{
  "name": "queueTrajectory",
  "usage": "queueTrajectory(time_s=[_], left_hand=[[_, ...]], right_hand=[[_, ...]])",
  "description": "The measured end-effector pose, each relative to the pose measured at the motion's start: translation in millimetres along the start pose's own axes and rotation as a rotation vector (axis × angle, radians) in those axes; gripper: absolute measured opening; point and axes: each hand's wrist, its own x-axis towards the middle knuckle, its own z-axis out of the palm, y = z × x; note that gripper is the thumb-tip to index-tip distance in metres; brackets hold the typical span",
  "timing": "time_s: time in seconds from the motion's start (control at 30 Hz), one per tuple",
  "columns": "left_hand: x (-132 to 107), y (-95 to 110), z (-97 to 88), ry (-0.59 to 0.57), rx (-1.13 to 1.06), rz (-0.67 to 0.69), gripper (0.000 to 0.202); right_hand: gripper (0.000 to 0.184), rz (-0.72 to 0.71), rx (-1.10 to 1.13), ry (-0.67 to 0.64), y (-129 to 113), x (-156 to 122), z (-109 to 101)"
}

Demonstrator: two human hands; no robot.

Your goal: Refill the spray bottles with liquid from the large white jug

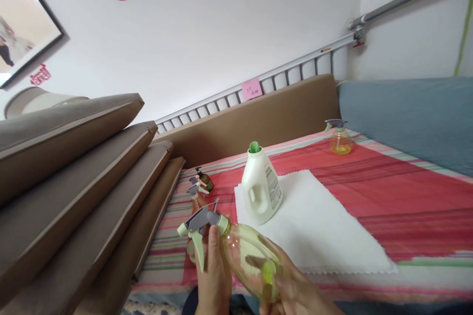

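A clear yellowish spray bottle [242,248] with a grey and pale-green trigger head lies tilted between my hands, its nozzle pointing left. My left hand [215,268] is closed around its neck just under the trigger. Around the bottle's base wraps my right hand [291,285], a little smeared by motion. Just beyond, a white detergent jug [261,184] with a green spout stands upright on a white cloth [325,226].
Several other bottles, including a dark pump bottle [205,180], stand at the left behind my hands. Another yellow spray bottle [340,141] is at the far right on the red striped cloth [384,197]. Brown padded panels [74,197] rise at the left.
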Motion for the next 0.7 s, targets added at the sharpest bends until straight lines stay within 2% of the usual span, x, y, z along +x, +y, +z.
queueTrajectory(time_s=[0.07, 0.13, 0.2, 0.3, 0.4, 0.47, 0.6, 0.7], left_hand=[[2.2, -2.7, -3.7, 0.06, 0.169, 0.076, 0.025], [3.2, -6.4, -5.7, 0.08, 0.285, 0.104, 0.025], [2.9, -9.8, -5.7, 0.059, 0.312, 0.071, 0.026], [0.7, -10.3, -2.7, 0.054, 0.311, 0.008, 0.033], [-3.4, -2.8, 3.4, 0.079, 0.299, -0.005, 0.032], [-7.2, 4.2, 9.4, 0.058, 0.209, -0.017, 0.034], [-14.4, 9.7, 19.4, -0.038, -0.073, -0.149, 0.042], [-15.6, 5.0, 18.3, -0.018, -0.102, -0.173, 0.042]], right_hand=[[0.065, 0.144, 0.063, -0.062, -3.3, 1.1, 1.4], [0.072, 0.354, 0.11, -0.143, -6.6, 3.5, 0.9], [0.075, 0.448, 0.127, -0.158, -6.7, 4.6, -0.7], [0.058, 0.318, 0.196, -0.06, 1.3, 1.0, -4.7], [0.05, 0.205, 0.259, -0.057, 8.3, -3.6, -10.5], [0.05, 0.249, 0.271, -0.114, 6.2, -3.3, -13.1], [0.066, 0.435, 0.245, -0.224, -3.2, 3.0, -12.0], [0.067, 0.371, 0.214, -0.168, 1.7, 5.0, -14.1]])
